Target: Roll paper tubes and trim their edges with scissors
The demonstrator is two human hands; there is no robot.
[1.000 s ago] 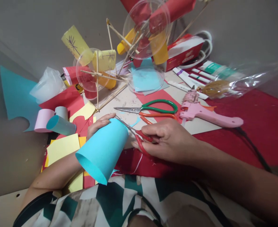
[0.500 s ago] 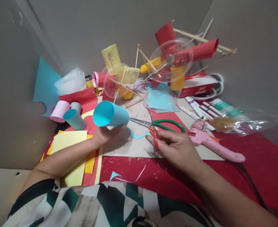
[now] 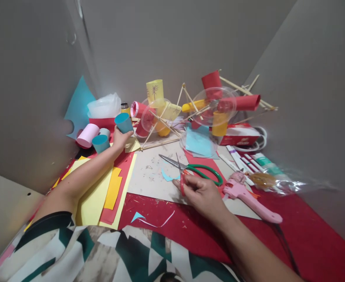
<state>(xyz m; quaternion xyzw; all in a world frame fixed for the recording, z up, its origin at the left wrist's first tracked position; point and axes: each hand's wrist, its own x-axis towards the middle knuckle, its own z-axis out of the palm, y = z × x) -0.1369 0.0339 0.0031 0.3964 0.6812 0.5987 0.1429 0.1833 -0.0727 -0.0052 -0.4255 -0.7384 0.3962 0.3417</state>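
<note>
Beige flat cardboard [image 3: 149,182] spans the gap between the hands, its front edge overlying the red cloth [image 3: 202,231]. Past its left edge, the left hand's [image 3: 122,139] fingers grasp a blue rolled-paper tube [image 3: 124,123], roughly upright; the right hand [image 3: 200,192] grips red-handled metal scissors [image 3: 182,185] over the cardboard. Half a second ago the tube was nearer, leaning over the cardboard.

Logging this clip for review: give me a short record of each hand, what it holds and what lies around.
Left hand: holding a blue paper tube, open end up
Near left hand: pink tube, another blue tube
Right hand: holding red-handled scissors
Near right hand: pink glue gun
Back right: red-and-white box
</note>
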